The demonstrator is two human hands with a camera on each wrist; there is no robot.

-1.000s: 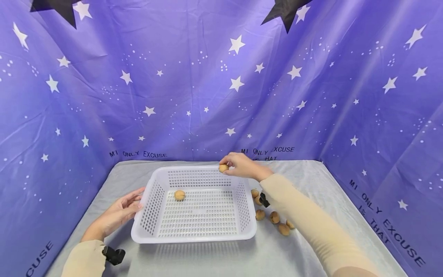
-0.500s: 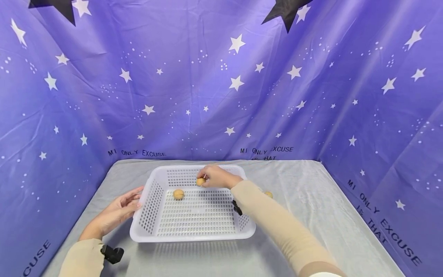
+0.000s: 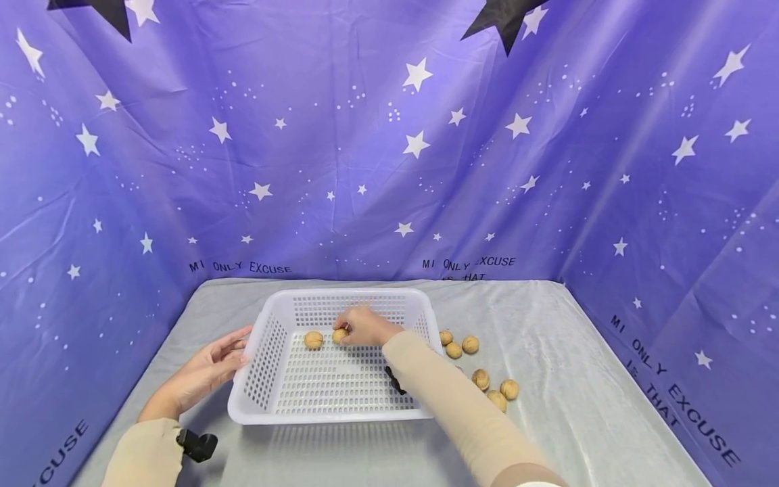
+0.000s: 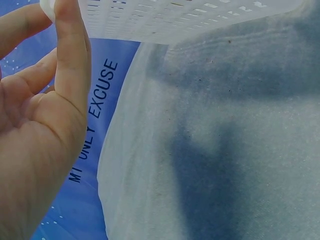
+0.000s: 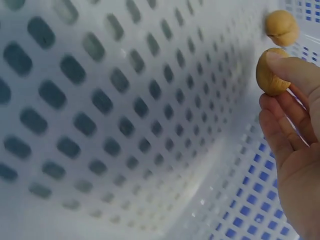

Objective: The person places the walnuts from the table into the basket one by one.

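A white perforated plastic basket [image 3: 328,419] stands on the grey cloth. My left hand [image 3: 201,372] grips its left rim; the left wrist view shows the thumb and fingers pinching the basket's edge [image 4: 49,9]. Inside the basket, my right hand [image 3: 368,327] pinches a walnut [image 3: 339,335] between thumb and fingertips, low over the holed floor. A second walnut [image 3: 313,339] lies loose just left of it. Seen from the right wrist, the held walnut [image 5: 270,75] is close beside the loose walnut [image 5: 281,27].
Several walnuts [image 3: 481,379] lie scattered on the cloth [image 3: 584,406] right of the basket, some close against its wall. My right forearm crosses the basket's right rim. A purple star-printed curtain [image 3: 341,169] encloses the back and sides.
My right hand has carried its walnut leftward from above the back rim and down into the basket, beside the loose walnut. My left hand keeps its grip on the rim.
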